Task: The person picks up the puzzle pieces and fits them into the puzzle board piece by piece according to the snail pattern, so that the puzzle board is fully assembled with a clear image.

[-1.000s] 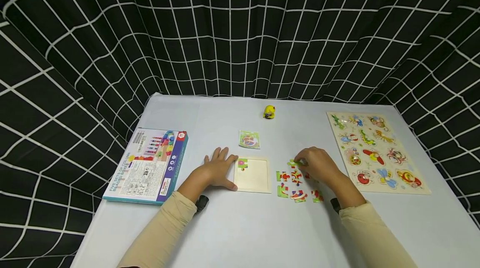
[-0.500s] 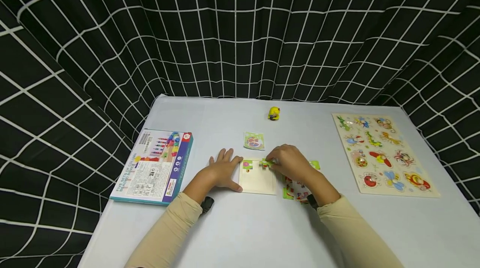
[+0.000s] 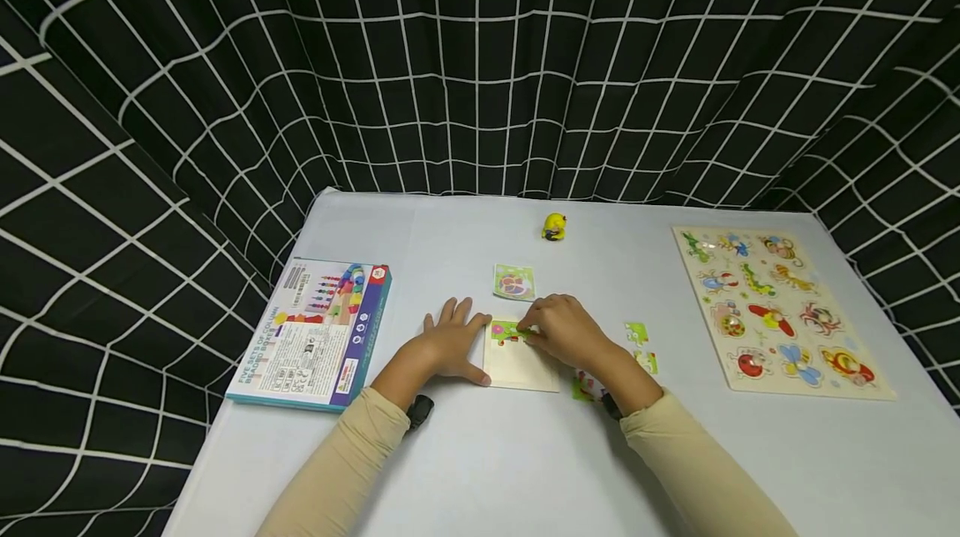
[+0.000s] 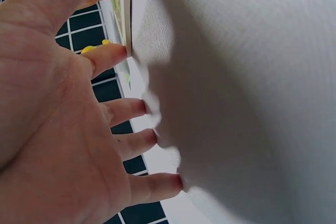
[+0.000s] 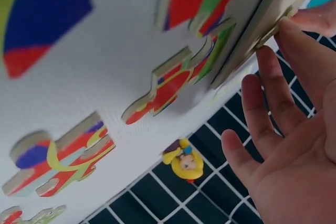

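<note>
My left hand [image 3: 448, 347] lies spread at the left of a square wooden puzzle tray [image 3: 521, 370], index finger and thumb touching its edge. In the left wrist view, the other fingertips of that hand [image 4: 79, 129] rest on the white cloth. A green puzzle piece with a pink flower [image 3: 497, 330] sits in the tray's far left corner. Right beside it, my right hand [image 3: 568, 333] pinches another green puzzle piece [image 3: 516, 331] at the tray's far side. The right wrist view shows thumb and fingers on that thin piece [image 5: 273, 34], its face hidden.
Loose puzzle pieces [image 3: 636, 333] lie right of the tray, partly hidden by the right forearm. A picture card [image 3: 514, 281] and a yellow figurine [image 3: 553, 227] are behind it. A boxed toy set [image 3: 307, 337] is at left, an insect puzzle board [image 3: 780, 312] at right.
My right hand took a green piece from the loose pieces, carried it left to the tray, and moved it up against the flower piece. The left hand stays at the tray's edge.
</note>
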`<state>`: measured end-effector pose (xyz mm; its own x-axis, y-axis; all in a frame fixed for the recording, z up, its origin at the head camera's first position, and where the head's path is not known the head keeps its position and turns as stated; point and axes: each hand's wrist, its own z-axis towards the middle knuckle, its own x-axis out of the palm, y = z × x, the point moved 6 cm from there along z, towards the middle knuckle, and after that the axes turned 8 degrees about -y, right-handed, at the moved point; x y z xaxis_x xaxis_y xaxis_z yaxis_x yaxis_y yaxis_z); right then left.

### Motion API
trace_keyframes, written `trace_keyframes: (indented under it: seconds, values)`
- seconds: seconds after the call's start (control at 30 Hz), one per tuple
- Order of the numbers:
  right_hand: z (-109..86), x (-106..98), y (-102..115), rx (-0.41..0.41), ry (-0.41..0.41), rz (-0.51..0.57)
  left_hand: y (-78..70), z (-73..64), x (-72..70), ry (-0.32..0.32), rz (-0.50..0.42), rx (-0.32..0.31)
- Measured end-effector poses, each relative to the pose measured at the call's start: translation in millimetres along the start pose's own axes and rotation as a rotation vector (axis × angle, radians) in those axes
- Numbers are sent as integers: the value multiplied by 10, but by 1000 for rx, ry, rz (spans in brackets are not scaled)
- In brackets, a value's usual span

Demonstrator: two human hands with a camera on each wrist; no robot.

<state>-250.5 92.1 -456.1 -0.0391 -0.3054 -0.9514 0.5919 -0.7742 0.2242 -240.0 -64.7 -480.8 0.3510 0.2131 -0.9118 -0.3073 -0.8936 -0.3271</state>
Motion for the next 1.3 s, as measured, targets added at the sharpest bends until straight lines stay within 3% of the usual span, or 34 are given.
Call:
trace_keyframes:
  seconds: [0.5, 0.77, 1.1, 1.3]
  values:
    - [-4, -35, 125, -64, -43, -220, -4, 13, -35, 9, 5, 2]
    - [-19, 12, 299, -222, -101, -470, 21, -10, -7, 16, -2, -2]
    - [-8, 24, 270, -221, -66, -480, 28, 2, 30, 13, -12, 8]
    - [-50, 18, 216, -136, 26, -340, 42, 3, 47, 14, -15, 4]
